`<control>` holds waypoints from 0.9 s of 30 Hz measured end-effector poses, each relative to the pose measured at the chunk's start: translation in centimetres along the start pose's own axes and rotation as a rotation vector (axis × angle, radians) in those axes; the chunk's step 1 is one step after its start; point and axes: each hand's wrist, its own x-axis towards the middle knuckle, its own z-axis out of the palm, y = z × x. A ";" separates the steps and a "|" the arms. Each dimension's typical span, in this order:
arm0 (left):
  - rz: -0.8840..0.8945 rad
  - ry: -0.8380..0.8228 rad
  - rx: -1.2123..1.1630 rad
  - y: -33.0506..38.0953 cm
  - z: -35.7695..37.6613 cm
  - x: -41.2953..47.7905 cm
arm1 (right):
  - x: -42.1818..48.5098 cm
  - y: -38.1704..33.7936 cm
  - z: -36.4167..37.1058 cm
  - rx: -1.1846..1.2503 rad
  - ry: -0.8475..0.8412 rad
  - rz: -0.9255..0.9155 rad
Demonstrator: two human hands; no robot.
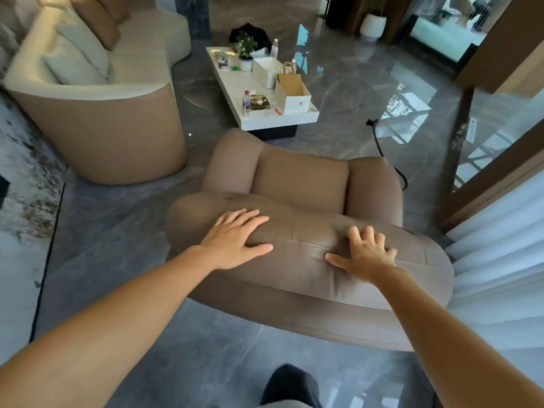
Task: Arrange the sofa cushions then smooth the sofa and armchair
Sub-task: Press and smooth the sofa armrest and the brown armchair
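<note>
Left hand (235,238) and right hand (366,256) lie flat on the armchair (303,184) backrest.

Open floor (112,245) left of armchair (303,178); curtain (497,260) crowds right; sofa (97,119) near ahead-left

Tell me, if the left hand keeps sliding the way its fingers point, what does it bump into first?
The left hand lies flat on the armchair backrest, fingers pointing up and right. Going on, it would probably cross the backrest top and drop toward the seat, though depth is hard to judge.
</note>
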 end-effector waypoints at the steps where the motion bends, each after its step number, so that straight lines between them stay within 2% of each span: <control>1: 0.010 -0.011 0.004 -1.1 -0.5 0.0 | 0.0 -1.4 0.0 -0.014 -0.008 0.020; 4: 0.017 0.009 0.019 -4.0 -1.6 0.2 | 0.0 -5.2 0.3 -0.024 -0.024 0.056; 9: 0.121 0.128 0.088 -10.4 -3.6 1.9 | 1.6 -10.5 1.0 0.044 0.032 -0.016; 12: 0.209 0.193 0.084 -14.8 -4.8 3.6 | 2.8 -13.7 1.8 0.108 0.181 -0.067; 15: 0.280 0.185 0.057 -19.1 -6.7 6.1 | 4.2 -17.5 2.1 0.183 0.297 -0.082; 18: 0.362 0.152 0.056 -23.7 -9.0 9.0 | 5.9 -22.0 1.6 0.223 0.334 -0.028; 27: 0.615 0.077 0.026 -38.4 -15.3 18.3 | 11.4 -38.6 0.4 0.277 0.298 0.223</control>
